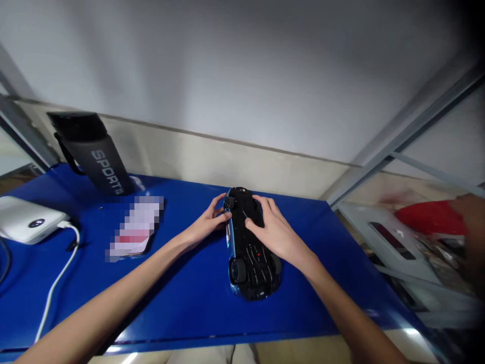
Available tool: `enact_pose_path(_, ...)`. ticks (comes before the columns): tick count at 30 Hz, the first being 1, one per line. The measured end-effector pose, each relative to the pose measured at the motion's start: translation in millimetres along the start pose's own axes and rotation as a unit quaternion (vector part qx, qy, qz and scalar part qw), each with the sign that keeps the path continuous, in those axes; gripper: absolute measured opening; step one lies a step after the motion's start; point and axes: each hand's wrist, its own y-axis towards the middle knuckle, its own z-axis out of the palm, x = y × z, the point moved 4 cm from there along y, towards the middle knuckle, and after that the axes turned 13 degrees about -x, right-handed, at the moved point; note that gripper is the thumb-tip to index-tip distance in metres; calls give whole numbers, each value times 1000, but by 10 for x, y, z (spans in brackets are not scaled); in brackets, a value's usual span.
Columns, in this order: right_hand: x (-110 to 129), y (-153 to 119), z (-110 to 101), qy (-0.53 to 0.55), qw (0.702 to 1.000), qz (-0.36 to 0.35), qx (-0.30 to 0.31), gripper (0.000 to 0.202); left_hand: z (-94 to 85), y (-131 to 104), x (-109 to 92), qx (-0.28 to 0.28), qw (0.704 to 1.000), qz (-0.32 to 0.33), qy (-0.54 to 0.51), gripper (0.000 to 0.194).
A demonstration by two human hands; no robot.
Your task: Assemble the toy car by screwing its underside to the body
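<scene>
A blue toy car (252, 247) lies upside down on the blue table, its black underside and wheels facing up. My left hand (212, 218) grips the car's left side near the far wheel, the thumb against its edge. Across the right side rests my right hand (278, 230), with its thumb pressed on the underside and its fingers curled over the far right edge. Both hands are closed on the car. Its roof is hidden beneath it, and the right-hand fingertips are partly out of sight.
On the blue table (182, 293), a dark bottle (93, 154) stands at the back left. A phone (134, 227) lies left of the car. A white power bank (32, 220) with a white cable (56, 285) sits further left. Another person's arm (473, 232) shows at the right.
</scene>
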Motion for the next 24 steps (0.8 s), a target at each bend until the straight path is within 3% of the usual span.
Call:
enact_pose_path(6, 243, 16, 80, -39, 998, -41, 16, 76, 12, -1, -13, -9, 1000, 19, 2, 78)
enact_pose_path(24, 274, 65, 75, -22, 997, -65, 43, 33, 2, 0, -3, -2, 1000, 20, 9, 78)
